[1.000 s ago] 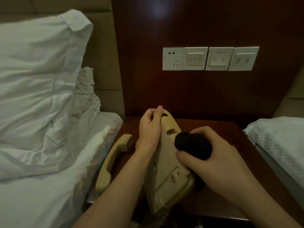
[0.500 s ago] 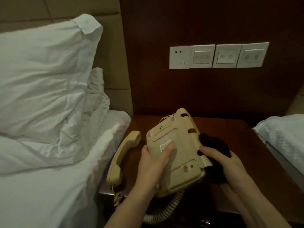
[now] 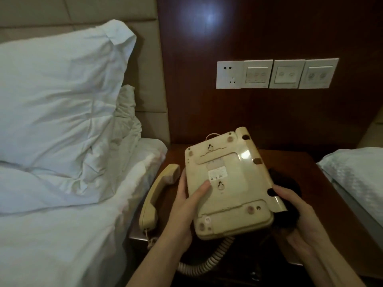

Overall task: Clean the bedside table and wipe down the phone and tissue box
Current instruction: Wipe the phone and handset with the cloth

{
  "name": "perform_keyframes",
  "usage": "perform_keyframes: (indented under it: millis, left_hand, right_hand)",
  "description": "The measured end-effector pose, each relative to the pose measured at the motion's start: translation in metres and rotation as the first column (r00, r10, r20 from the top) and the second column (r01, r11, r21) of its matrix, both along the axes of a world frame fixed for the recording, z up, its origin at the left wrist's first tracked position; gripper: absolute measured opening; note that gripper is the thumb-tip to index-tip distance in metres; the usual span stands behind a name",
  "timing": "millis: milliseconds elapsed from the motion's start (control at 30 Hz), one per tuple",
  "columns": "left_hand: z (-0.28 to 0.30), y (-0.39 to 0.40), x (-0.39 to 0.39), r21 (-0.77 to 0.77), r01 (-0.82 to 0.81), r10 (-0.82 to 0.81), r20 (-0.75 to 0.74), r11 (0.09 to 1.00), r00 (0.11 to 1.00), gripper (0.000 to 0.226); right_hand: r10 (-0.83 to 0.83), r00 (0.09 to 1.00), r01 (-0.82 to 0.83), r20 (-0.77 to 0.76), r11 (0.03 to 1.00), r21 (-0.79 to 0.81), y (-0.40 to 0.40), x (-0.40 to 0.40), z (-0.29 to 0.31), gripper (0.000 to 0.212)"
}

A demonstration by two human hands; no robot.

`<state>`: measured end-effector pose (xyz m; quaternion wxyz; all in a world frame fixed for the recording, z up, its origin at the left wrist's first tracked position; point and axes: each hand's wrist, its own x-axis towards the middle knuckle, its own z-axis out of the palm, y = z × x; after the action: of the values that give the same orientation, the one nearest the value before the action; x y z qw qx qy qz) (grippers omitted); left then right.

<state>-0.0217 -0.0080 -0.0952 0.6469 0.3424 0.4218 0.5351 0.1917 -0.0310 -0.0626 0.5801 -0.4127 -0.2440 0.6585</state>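
A beige phone base point(image 3: 230, 183) is held upside down above the dark wooden bedside table point(image 3: 323, 183), its underside with a label and rubber feet facing me. My left hand point(image 3: 188, 204) grips its left edge, thumb on the underside. My right hand point(image 3: 298, 216) supports the right edge and holds a dark cloth point(image 3: 288, 189) against it, mostly hidden beneath the phone. The beige handset point(image 3: 157, 195) lies off the hook on the table's left side, joined by a coiled cord point(image 3: 207, 259). No tissue box is in view.
A bed with white sheets and a large pillow point(image 3: 58, 96) presses against the table's left side. A second bed's edge point(image 3: 356, 175) borders the right. A socket and switch panel point(image 3: 275, 73) is on the dark wood wall behind.
The phone base has turned from standing on edge to flat with its underside up. My right hand with the cloth has dropped from the phone's face to its right edge, below it.
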Motion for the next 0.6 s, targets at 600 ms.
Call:
perform_keyframes:
  millis: [600]
  left_hand:
    - [0.032,-0.006,0.003,0.214,-0.129,0.170,-0.185,0.968,0.968,0.086]
  right_hand:
    - [-0.158,0.551,-0.154,0.819,0.946,0.286,0.013,-0.044,0.020,0.038]
